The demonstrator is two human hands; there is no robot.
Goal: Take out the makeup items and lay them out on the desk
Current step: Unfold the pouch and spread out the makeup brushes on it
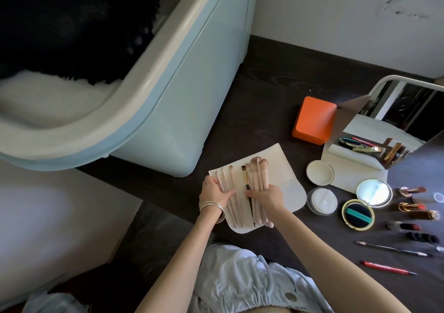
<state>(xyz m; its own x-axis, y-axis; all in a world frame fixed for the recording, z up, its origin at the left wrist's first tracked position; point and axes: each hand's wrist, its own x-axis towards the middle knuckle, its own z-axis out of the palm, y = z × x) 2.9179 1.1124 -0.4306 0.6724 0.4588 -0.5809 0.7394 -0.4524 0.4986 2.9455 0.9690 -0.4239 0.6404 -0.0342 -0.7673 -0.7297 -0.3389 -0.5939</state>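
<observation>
Brush roll [287, 193]: cream pouch, opened flat on dark desk [269, 101], near front edge; landmark for rest.
Brushes [234, 187]: pink handles plus one black/gold, lying across roll, bristles pointing away from person.
Left hand [212, 192]: fingers curled over roll's left edge w/ outer handles, prob. pinning it flat.
Right hand [266, 196]: fingers closed round bunch of handles at roll's mid; likely lifting set out.
Compacts [358, 214], lipsticks [412, 191], pencils [391, 249]: right of roll, spaced apart; already laid out.
</observation>
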